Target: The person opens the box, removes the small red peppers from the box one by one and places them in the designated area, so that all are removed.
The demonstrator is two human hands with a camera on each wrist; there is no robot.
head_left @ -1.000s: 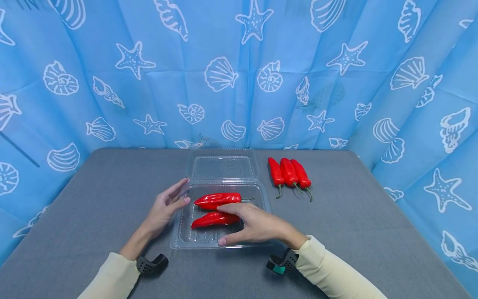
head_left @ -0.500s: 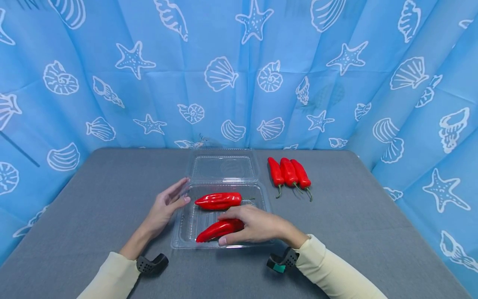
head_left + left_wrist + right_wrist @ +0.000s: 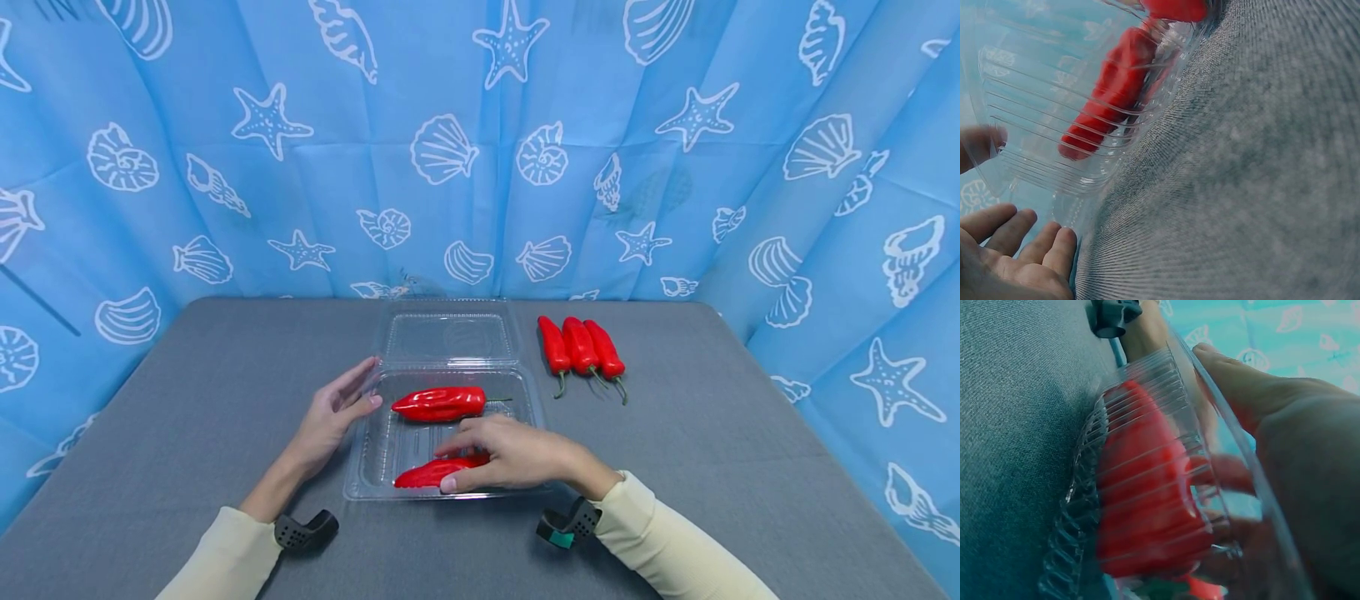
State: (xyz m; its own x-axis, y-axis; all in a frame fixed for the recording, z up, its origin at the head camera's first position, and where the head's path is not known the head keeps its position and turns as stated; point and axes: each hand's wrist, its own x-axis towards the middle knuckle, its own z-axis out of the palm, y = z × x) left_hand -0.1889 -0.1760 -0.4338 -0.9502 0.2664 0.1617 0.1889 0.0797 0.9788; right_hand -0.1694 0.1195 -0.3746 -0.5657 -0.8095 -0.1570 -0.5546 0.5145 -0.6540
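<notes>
A clear plastic clamshell container (image 3: 367, 475) lies with its lid folded back, two red peppers inside. One pepper (image 3: 438, 403) lies across the middle of the tray; the other pepper (image 3: 431, 475) lies along the near wall. My right hand (image 3: 510, 454) is over the near pepper, its thumb at the front rim and its fingers loosely bent just above the pepper. Through the clear wall in the right wrist view, this pepper (image 3: 1144, 494) has fingers (image 3: 1225, 472) close behind it. My left hand (image 3: 330, 421) rests with extended fingers at the container's left side.
Three more red peppers (image 3: 577, 346) lie side by side right of the open lid (image 3: 450, 333), stems toward me. Grey cloth (image 3: 675, 467) covers the table. A blue curtain (image 3: 480, 208) with white shells hangs behind it.
The near pepper has moved away from the middle pepper to the front wall and dropped lower. My right fingers have loosened and lifted off it. The left hand has stayed put.
</notes>
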